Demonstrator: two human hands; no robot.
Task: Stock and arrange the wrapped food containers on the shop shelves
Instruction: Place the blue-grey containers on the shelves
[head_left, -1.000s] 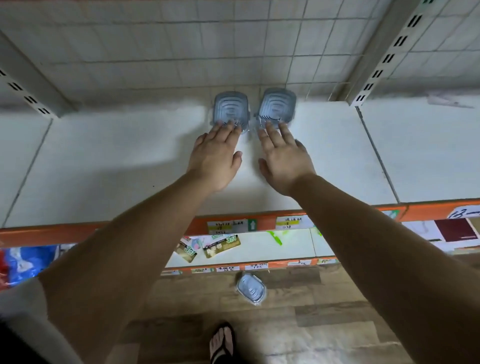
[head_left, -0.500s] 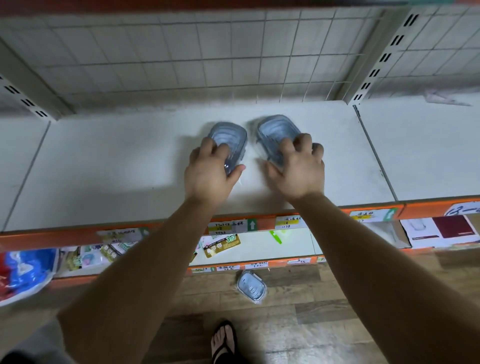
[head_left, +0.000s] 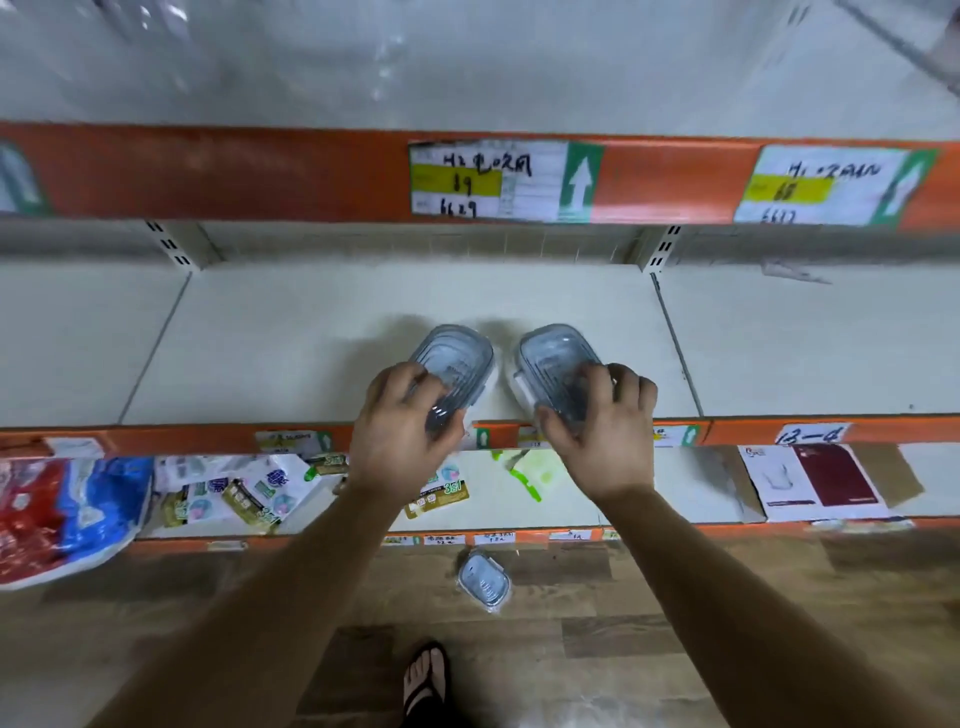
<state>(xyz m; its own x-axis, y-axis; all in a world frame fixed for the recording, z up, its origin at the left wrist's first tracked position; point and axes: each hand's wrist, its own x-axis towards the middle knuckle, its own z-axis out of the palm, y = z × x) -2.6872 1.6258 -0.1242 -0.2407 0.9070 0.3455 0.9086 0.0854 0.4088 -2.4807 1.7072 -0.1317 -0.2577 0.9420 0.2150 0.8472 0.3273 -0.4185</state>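
— Where do our two containers sit?

— On the middle shelf (head_left: 270, 343), side by side near its front lip, with a narrow gap between them. Our left hand (head_left: 402, 441) curls over the near end of the left container (head_left: 457, 356), thumb on its inner side. Our right hand (head_left: 605, 436) grips the right container (head_left: 550, 353) the same way.

— So both hands are full?

— Yes, each one is closed around its own container. We cannot tell whether the containers rest on the shelf or are raised just off it.

— How do they lie from us?

— Straight ahead of each hand, long axis running front to back. The far ends point at the back wall, and the near ends are hidden under our fingers. We judge any sliding would follow that axis, one hand per container.

— Anything left to stock?

— A third container (head_left: 483, 579) lies on the floor (head_left: 675, 623), just in front of the lowest shelf and near our sandalled foot (head_left: 427, 680). It sits roughly between our arms, so neither hand is plainly nearer. We would need to free one hand first.
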